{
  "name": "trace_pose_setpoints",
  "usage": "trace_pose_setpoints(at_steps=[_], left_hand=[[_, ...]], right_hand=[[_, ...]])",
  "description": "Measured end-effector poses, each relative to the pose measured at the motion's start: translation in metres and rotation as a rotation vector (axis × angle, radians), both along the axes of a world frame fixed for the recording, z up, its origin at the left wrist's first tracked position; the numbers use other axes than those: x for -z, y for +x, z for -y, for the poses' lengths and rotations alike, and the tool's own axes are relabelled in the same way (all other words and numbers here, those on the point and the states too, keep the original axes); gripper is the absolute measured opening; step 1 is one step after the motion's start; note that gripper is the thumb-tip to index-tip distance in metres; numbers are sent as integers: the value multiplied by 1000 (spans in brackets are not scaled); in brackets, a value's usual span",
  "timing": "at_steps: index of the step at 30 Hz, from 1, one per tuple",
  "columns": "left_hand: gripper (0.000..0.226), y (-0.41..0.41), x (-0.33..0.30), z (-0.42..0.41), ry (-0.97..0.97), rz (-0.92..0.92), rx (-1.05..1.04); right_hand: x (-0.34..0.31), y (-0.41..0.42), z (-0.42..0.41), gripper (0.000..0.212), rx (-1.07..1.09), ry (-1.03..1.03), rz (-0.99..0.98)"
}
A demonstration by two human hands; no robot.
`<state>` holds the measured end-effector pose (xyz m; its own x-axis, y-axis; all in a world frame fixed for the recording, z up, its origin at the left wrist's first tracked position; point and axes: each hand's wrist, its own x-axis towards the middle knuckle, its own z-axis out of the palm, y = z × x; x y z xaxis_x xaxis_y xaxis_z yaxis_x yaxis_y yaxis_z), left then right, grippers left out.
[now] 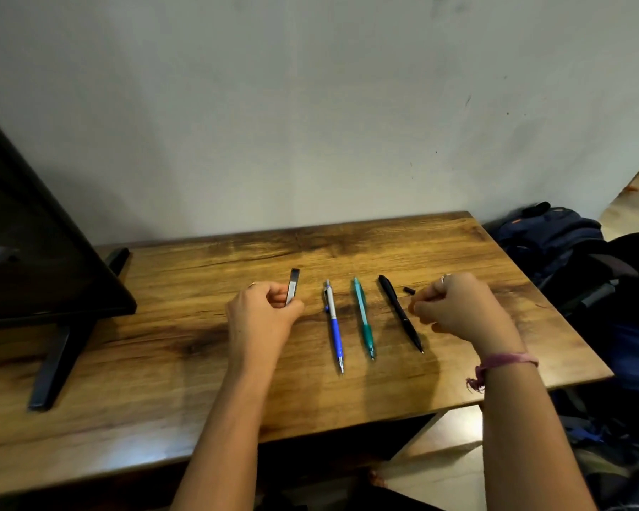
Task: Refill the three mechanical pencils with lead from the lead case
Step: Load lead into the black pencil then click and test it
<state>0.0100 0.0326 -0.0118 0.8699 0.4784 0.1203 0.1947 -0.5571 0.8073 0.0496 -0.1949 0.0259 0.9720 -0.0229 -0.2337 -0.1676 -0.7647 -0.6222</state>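
Left hand (262, 311) grips the lead case (292, 285); right fingers (421, 304) pinch together, a lead unseen. 3 pencils lie on the tabletop (163, 363); black pencil (401, 313) is uncapped, likely next.

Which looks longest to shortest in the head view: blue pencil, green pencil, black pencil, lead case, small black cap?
1. Blue pencil, black pencil and green pencil: too alike in length to rank.
2. Lead case, partly hidden by the left hand holding it.
3. Small black cap, clearly the smallest.
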Motion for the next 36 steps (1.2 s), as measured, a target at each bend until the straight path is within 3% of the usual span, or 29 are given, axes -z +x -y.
trace_pose_setpoints(at_steps=[3, 6, 10, 14, 18, 21, 23, 26, 29, 32, 36], left_hand=[[10, 0, 3, 0, -34, -116, -17], [29, 1, 7, 3, -33, -226, 14], [13, 2, 11, 4, -7, -263, 15], [20, 4, 15, 2, -11, -278, 21], [12, 3, 11, 2, -8, -301, 29], [22, 3, 10, 1, -5, -276, 27], [19, 3, 5, 3, -10, -177, 18], [27, 4, -3, 13, -54, -4, 71], [21, 6, -9, 31, -247, -5, 258], [28, 8, -7, 51, -440, -60, 390], [33, 11, -4, 64, -585, -12, 386]], right_hand=[[6, 3, -1, 17, 4, -102, -54], [10, 5, -5, 19, 14, -153, -71], [14, 6, -7, 22, 18, -173, -73], [15, 6, -9, 17, 11, -197, -62], [16, 6, -12, 8, -27, -179, -81], [15, 6, -11, 10, -38, -172, -99], [12, 5, -10, 8, -39, -100, -98], [2, 0, -9, 8, -33, 249, -122], [-11, -8, -12, 11, -66, 510, -158], [-15, -11, -13, 14, -117, 568, -177], [-14, -12, -9, 13, -136, 572, -155]])
